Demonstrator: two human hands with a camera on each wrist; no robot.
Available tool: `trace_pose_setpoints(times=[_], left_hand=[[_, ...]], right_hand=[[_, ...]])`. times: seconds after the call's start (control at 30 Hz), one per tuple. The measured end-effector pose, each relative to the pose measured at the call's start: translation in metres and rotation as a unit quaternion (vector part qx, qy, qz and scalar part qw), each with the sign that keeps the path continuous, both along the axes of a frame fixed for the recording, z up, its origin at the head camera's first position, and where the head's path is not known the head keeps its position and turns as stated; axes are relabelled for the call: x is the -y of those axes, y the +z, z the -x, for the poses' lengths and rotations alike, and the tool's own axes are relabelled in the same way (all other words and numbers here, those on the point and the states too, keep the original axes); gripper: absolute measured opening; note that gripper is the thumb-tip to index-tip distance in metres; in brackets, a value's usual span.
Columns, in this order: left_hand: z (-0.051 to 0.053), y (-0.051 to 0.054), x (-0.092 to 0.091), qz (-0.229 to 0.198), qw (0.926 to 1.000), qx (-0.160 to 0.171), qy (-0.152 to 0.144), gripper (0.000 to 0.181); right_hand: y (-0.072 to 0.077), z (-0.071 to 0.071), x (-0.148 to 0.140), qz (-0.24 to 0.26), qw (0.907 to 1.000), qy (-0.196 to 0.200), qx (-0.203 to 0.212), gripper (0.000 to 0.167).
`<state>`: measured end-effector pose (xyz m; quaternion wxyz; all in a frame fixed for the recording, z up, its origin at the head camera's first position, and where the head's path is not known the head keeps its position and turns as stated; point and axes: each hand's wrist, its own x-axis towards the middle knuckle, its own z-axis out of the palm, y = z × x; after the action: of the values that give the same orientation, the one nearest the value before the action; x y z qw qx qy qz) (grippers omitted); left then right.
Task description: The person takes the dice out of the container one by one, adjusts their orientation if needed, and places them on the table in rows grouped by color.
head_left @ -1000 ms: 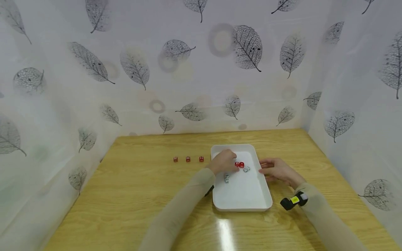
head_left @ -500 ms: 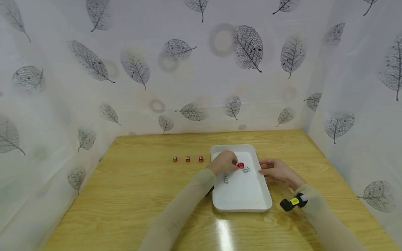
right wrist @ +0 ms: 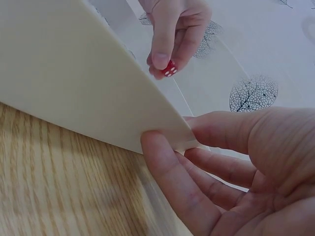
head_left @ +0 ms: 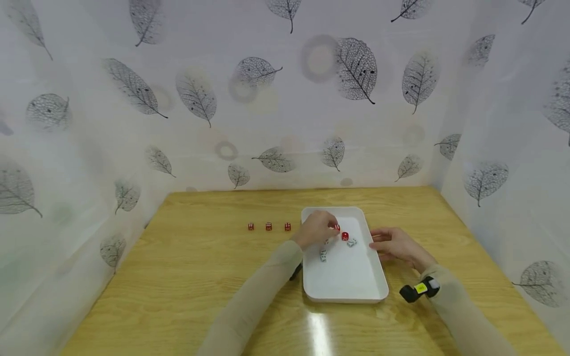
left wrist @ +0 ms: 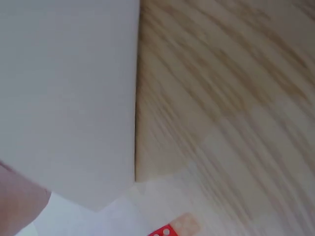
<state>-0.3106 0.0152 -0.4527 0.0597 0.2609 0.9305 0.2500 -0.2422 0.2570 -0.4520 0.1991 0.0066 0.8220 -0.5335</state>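
Above the white tray (head_left: 345, 277), the left hand (head_left: 315, 229) pinches a red die (head_left: 337, 227) between thumb and fingers; the right wrist view shows that red die (right wrist: 169, 69) held clear of the tray's wall, at the fingertips of the left hand (right wrist: 178, 34). The right hand (head_left: 398, 247) is at the tray's right side, and in the right wrist view the thumb and fingers of the right hand (right wrist: 236, 172) grip the tray's edge (right wrist: 147, 108). Another red die (head_left: 345, 236) lies in the tray close to white dice (head_left: 352, 243). More white dice (head_left: 323, 255) lie nearer the left wall.
On the wooden table (head_left: 200, 277), left of the tray, three red dice stand in a spaced row: a left one (head_left: 251, 227), a middle one (head_left: 268, 226) and a right one (head_left: 287, 226). A leaf-patterned curtain (head_left: 285, 123) surrounds the table's back and sides.
The left hand has lifted a red die from beside the other red one in the tray. The right hand has stayed at the tray's edge. The head view has shifted slightly.
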Motion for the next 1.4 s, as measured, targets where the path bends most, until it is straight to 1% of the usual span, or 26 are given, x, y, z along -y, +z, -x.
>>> trace_pose_setpoints(times=[0.07, 0.13, 0.33, 0.47, 0.57, 0.77, 0.87, 1.0, 1.1, 1.2, 1.3, 1.4], left_hand=[[-0.001, 0.003, 0.003, -0.01, 0.9999, -0.011, 0.001, 0.017], [-0.002, 0.005, 0.005, -0.016, 0.9998, -0.012, 0.003, 0.017], [-0.007, 0.011, 0.013, -0.033, 0.9993, 0.017, 0.006, 0.018], [-0.008, 0.014, 0.021, -0.046, 0.9988, 0.015, 0.005, 0.014], [-0.01, 0.017, 0.028, -0.063, 0.998, 0.012, 0.003, 0.013], [-0.014, 0.022, 0.046, -0.092, 0.9957, 0.006, -0.012, 0.015], [-0.015, 0.024, 0.055, -0.108, 0.994, 0.013, -0.008, 0.014], [-0.014, 0.023, 0.067, -0.13, 0.9914, 0.016, -0.002, 0.01], [-0.011, 0.018, 0.078, -0.137, 0.9905, 0.004, -0.001, 0.007], [-0.01, 0.014, 0.089, -0.152, 0.9883, 0.001, 0.0, 0.005], [-0.012, 0.011, 0.101, -0.17, 0.9855, 0.005, 0.004, 0.005], [-0.014, 0.01, 0.113, -0.171, 0.9852, 0.001, 0.011, 0.006]], right_hand=[[0.001, 0.001, 0.0, 0.0, 1.0, 0.003, -0.002, 0.059], [0.002, 0.002, -0.001, 0.001, 1.0, 0.002, -0.002, 0.058], [0.001, 0.002, -0.002, -0.005, 1.0, 0.0, -0.002, 0.059], [0.0, 0.0, -0.002, -0.004, 1.0, -0.004, 0.001, 0.059], [0.0, -0.001, -0.003, -0.005, 1.0, -0.006, 0.001, 0.059], [0.001, -0.002, -0.004, -0.004, 1.0, -0.004, 0.0, 0.06], [0.001, -0.002, -0.003, -0.002, 1.0, -0.005, 0.002, 0.061], [0.0, -0.002, -0.003, -0.003, 0.9999, -0.01, 0.004, 0.06], [-0.002, -0.002, -0.003, -0.001, 0.9999, -0.012, 0.003, 0.06], [-0.003, -0.001, -0.002, 0.002, 1.0, -0.008, 0.0, 0.06], [-0.003, -0.001, -0.002, 0.003, 1.0, -0.009, 0.001, 0.06], [-0.002, 0.0, -0.001, 0.003, 1.0, -0.009, 0.001, 0.06]])
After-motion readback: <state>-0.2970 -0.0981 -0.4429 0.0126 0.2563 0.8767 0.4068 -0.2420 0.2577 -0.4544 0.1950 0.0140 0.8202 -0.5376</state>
